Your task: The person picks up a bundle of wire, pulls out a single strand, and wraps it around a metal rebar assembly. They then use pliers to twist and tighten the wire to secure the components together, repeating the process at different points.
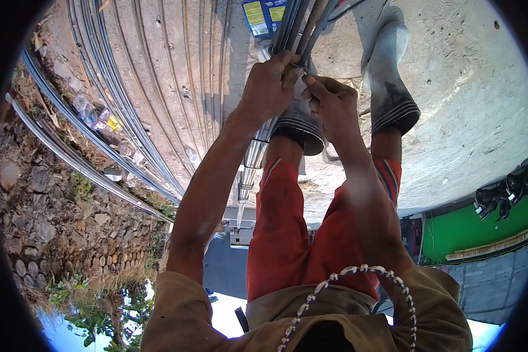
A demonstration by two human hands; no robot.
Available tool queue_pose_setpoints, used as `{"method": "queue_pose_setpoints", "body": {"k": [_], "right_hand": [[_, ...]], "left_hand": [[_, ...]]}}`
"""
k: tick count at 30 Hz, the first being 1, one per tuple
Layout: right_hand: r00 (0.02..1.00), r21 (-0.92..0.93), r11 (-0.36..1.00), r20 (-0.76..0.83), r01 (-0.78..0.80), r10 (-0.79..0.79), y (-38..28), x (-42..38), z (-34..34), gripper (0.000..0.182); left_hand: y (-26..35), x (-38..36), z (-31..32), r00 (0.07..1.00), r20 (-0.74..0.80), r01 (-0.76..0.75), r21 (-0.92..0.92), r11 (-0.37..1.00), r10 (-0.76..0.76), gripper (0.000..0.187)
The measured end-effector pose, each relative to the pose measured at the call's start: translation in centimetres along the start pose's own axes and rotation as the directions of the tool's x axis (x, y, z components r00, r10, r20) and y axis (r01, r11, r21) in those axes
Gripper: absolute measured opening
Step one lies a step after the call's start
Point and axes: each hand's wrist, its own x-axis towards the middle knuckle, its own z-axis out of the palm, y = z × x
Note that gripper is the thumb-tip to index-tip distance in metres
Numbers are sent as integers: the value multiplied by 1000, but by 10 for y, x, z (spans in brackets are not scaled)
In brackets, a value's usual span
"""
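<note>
Near the top centre, my left hand [271, 85] is closed against a bundle of long metal rods [293, 26], fingertips pinched on something too small to make out. My right hand [332, 102] is just to the right, its thumb and fingers pinched together. What it holds, if anything, is hidden. Both hands are close together above one grey boot [299, 120]. Below them, the rod bundle continues between the left forearm and the red trouser leg, with bands round it.
Another boot [387, 88] stands on the concrete ground [452, 111] at right. A blue and yellow packet [256, 17] lies at the top. Many long rods [117, 100] curve across the left, beside litter and a stone wall [47, 223]. Motorcycles [501, 196] are at far right.
</note>
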Motion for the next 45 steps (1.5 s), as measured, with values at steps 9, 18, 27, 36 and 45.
{"method": "queue_pose_setpoints", "body": {"k": [9, 18, 27, 36, 45], "right_hand": [[992, -452, 890, 129, 58, 1, -46, 2, -8, 21], [991, -514, 856, 136, 58, 15, -58, -4, -5, 19], [972, -460, 879, 121, -127, 203, -56, 0, -8, 21], [962, -779, 587, 272, 220, 0, -91, 3, -12, 22], [886, -827, 330, 386, 456, -258, -87, 33, -31, 15]], "left_hand": [[-24, -8, 20, 916, -227, -334, 19, 942, 330, 25], [-31, -9, 29, 978, -31, -190, 278, 942, 207, 41], [-9, -30, 54, 774, -633, -106, -115, 988, 10, 36], [23, -33, 62, 899, -231, -37, -887, 459, -373, 21], [32, -53, 66, 814, -402, 9, -712, 702, -418, 17]]}}
